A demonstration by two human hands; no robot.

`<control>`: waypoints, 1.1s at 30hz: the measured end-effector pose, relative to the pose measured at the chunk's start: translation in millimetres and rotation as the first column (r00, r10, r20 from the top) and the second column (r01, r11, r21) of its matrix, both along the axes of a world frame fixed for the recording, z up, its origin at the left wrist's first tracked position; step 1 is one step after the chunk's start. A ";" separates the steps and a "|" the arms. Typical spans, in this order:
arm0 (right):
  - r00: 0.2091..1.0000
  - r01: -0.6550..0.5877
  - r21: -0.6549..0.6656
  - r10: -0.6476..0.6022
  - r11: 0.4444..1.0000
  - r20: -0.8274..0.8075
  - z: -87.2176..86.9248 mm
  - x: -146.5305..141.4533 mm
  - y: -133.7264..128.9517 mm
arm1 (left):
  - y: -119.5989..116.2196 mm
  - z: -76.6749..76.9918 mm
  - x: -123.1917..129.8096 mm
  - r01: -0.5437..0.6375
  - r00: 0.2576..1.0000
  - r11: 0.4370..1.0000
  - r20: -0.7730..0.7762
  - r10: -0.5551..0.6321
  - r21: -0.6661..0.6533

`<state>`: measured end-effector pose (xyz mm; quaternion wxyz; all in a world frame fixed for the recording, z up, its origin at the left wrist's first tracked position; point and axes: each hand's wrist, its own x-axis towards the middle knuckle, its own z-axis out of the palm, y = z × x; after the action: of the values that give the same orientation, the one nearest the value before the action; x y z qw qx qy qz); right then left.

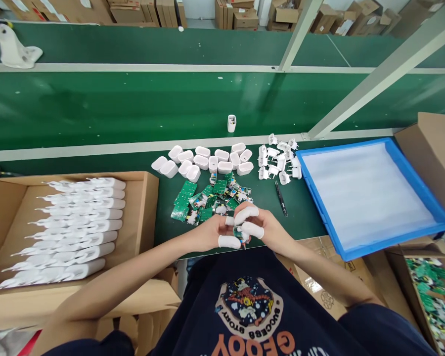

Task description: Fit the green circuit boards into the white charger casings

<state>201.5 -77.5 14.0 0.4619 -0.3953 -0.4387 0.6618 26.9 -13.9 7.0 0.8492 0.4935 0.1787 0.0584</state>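
Observation:
Close to my body, my left hand (213, 235) and my right hand (257, 225) meet around a small circuit board (241, 233) with components on it. White finger cots cover several of my fingertips. Both hands pinch the board, and the fingers hide much of it. Just beyond them lies a loose pile of green circuit boards (207, 200). White plastic charger shells (201, 162) stand and lie in a group behind that pile. To their right is a cluster of white plug pieces with pins (281, 159), and black tweezers (281, 199) rest in front of these.
At left, a cardboard box (148, 212) holds rows of white parts. A blue-rimmed tray (319, 207) with a white bottom sits at right. One open white shell (232, 123) stands on the back ledge. Below right, another box holds green boards (430, 291). A slanted metal post (378, 74) rises behind.

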 end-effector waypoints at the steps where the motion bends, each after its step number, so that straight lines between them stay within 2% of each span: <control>1: 0.997 0.028 0.044 -0.031 0.999 0.069 -0.6 2.0 0.6 | 0.5 -0.1 0.3 -0.039 0.999 0.999 -0.008 0.039 0.027; 3: 0.969 0.055 0.173 -0.095 0.983 0.228 -1.8 7.6 3.2 | 3.1 -0.5 0.3 -0.145 0.987 0.973 -0.047 0.156 0.177; 4: 0.941 0.034 0.240 -0.112 0.970 0.320 -2.1 10.6 5.1 | 4.8 -0.6 0.0 -0.184 0.974 0.934 -0.073 0.215 0.307; 5: 0.903 -0.005 0.296 -0.123 0.955 0.411 -1.8 13.2 7.0 | 6.5 -0.6 -0.6 -0.193 0.960 0.870 -0.098 0.264 0.454; 7: 0.817 -0.100 0.353 -0.125 0.930 0.563 0.7 16.7 10.3 | 9.0 -0.8 -2.4 -0.137 0.938 0.707 -0.137 0.317 0.694; 9: 0.760 -0.172 0.362 -0.110 0.916 0.640 5.3 17.8 11.9 | 9.3 -1.2 -4.3 -0.073 0.934 0.592 -0.153 0.322 0.802; 11: 0.737 -0.213 0.384 -0.110 0.899 0.667 10.3 18.4 12.8 | 7.7 -2.1 -5.9 -0.049 0.938 0.538 -0.147 0.314 0.841; 13: 0.731 -0.228 0.402 -0.117 0.887 0.672 12.9 20.9 15.9 | 5.6 -3.1 -7.2 -0.054 0.938 0.512 -0.132 0.321 0.857; 15: 0.761 -0.198 0.409 -0.124 0.891 0.637 10.6 26.5 24.5 | 4.5 -4.2 -8.5 -0.098 0.925 0.513 -0.112 0.363 0.853; 18: 0.802 -0.050 0.426 -0.218 0.903 0.556 -3.6 37.6 49.3 | 6.1 -5.3 -10.7 -0.204 0.890 0.514 -0.061 0.452 0.833; 20: 0.748 0.063 0.458 -0.345 0.887 0.567 -17.0 43.4 69.0 | 8.8 -5.1 -12.1 -0.242 0.873 0.499 -0.038 0.487 0.832; 22: 0.671 0.106 0.481 -0.420 0.870 0.611 -29.5 46.3 85.4 | 11.8 -4.4 -13.1 -0.237 0.861 0.483 -0.048 0.506 0.843; 25: 0.630 0.079 0.470 -0.409 0.879 0.660 -42.6 46.2 98.3 | 16.8 -4.9 -14.2 -0.198 0.843 0.459 -0.089 0.531 0.866; 29: 0.611 0.077 0.434 -0.387 0.898 0.691 -50.5 44.8 103.9 | 25.0 -10.3 -14.9 -0.215 0.827 0.423 -0.067 0.558 0.880; 33: 0.635 0.094 0.406 -0.369 0.909 0.678 -48.9 49.5 110.6 | 32.5 -16.1 -14.0 -0.226 0.812 0.454 -0.091 0.577 0.862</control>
<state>251.0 33.2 -34.9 0.3849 -0.5995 -0.6377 0.2929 12.9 18.6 -9.0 0.4295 0.7717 0.4012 0.2429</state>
